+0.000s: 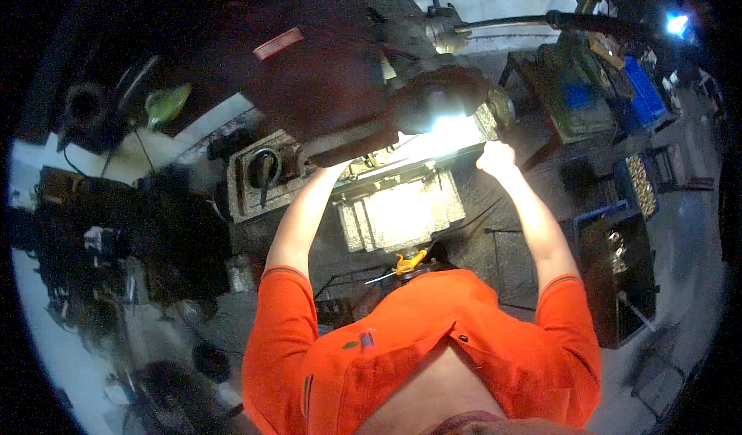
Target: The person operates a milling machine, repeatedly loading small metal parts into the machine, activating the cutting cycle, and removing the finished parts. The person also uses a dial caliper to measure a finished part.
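I stand at a large dark machine tool with a brightly lit metal work table under its head. My left forearm reaches up under the machine's head, and my left hand is hidden behind a dark part there. My right hand is a closed fist at the table's right end, just below a round handwheel. It seems to grip the wheel's handle. Glare from a work light washes out the spot between my arms. I wear an orange short-sleeved shirt.
A grey control box with a black lever sits left of the table. An orange clamp-like tool hangs below the table. Dark bins with metal parts and blue crates stand at the right. Dark clutter fills the left side.
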Action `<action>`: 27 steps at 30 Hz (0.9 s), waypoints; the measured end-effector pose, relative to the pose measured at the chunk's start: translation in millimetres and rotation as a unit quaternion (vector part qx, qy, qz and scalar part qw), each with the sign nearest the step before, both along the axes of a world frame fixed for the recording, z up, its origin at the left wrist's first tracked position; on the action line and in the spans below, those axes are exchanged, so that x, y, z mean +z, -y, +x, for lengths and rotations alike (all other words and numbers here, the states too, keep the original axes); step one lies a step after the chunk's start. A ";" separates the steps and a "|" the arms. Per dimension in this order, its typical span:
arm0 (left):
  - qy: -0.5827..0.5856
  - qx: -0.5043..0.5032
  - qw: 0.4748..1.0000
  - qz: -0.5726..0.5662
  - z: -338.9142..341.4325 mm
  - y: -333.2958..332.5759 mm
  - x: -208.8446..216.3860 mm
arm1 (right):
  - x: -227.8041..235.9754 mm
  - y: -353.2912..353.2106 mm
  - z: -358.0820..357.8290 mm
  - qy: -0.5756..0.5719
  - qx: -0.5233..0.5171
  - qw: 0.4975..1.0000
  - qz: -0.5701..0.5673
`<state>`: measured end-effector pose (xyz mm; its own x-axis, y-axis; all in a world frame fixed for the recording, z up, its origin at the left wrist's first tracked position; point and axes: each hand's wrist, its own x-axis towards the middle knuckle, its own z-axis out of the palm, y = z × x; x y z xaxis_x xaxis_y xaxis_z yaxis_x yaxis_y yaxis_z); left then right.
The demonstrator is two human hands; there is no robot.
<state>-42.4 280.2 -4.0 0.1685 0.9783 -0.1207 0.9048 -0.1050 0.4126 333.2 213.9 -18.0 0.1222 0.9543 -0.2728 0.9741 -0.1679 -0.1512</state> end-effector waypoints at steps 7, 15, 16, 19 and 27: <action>0.003 -0.018 1.000 -0.011 5.7 -12.7 -19.2 | -26.1 18.6 7.5 -0.408 -0.038 0.893 0.188; 0.018 -0.106 0.992 -0.067 -44.8 -26.3 -50.7 | -21.8 118.6 2.1 -0.606 0.008 0.785 0.128; 0.018 -0.113 0.991 -0.067 -47.7 -27.1 -54.8 | -14.9 122.8 1.1 -0.520 0.026 0.844 0.125; 0.018 -0.131 0.990 -0.055 -37.2 -34.3 -68.4 | 2.9 113.3 0.1 -0.337 0.099 0.923 0.160; 0.178 0.116 0.973 0.089 14.8 76.7 -18.8 | 32.5 33.7 16.7 -0.044 0.310 0.944 0.104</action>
<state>-27.6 203.5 -22.8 -0.0584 0.9951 0.0793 0.7153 -0.0138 0.6987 349.9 180.2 14.5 -0.4912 0.8693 -0.0549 0.8578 0.4719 -0.2035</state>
